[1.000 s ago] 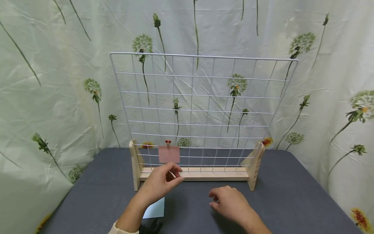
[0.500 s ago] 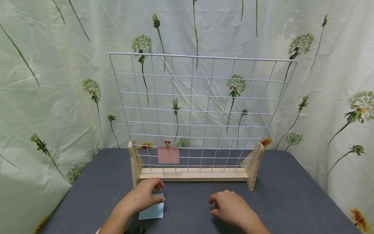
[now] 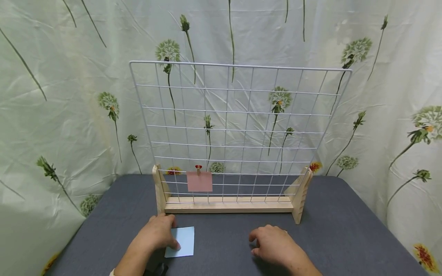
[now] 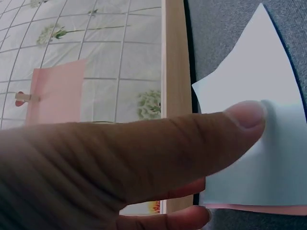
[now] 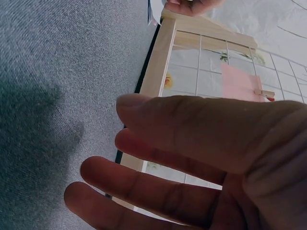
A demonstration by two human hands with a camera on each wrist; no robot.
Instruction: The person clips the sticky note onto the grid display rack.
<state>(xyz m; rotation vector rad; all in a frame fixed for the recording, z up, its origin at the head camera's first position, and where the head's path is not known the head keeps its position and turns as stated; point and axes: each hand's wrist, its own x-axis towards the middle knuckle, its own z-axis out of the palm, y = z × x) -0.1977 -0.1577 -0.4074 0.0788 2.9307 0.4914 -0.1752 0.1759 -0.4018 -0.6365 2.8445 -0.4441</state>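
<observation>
My left hand [image 3: 156, 232] is over the left part of a pale blue square sheet of paper [image 3: 187, 240] on the table. Its thumb [image 4: 192, 139] lies across the sheet's upper face in the left wrist view, with the other fingers by the far edge. A thin pink edge [image 4: 259, 209] shows from under the blue sheet. My right hand [image 3: 274, 244] hovers relaxed over the table, its fingers loosely bent around nothing. Ahead, a small wooden clip with a red top [image 3: 198, 169] holds a pink sheet [image 3: 200, 181] on the wire grid.
A white wire grid [image 3: 226, 112] stands upright in a wooden base [image 3: 229, 207] on the dark grey table [image 3: 331, 214]. A small black object [image 3: 159, 269] lies by my left wrist. Behind hangs a flower-printed curtain [image 3: 390, 76].
My left hand has come down and left, from in front of the grid's base onto the blue sheet. My right hand has hardly moved. The pink sheet stays clipped.
</observation>
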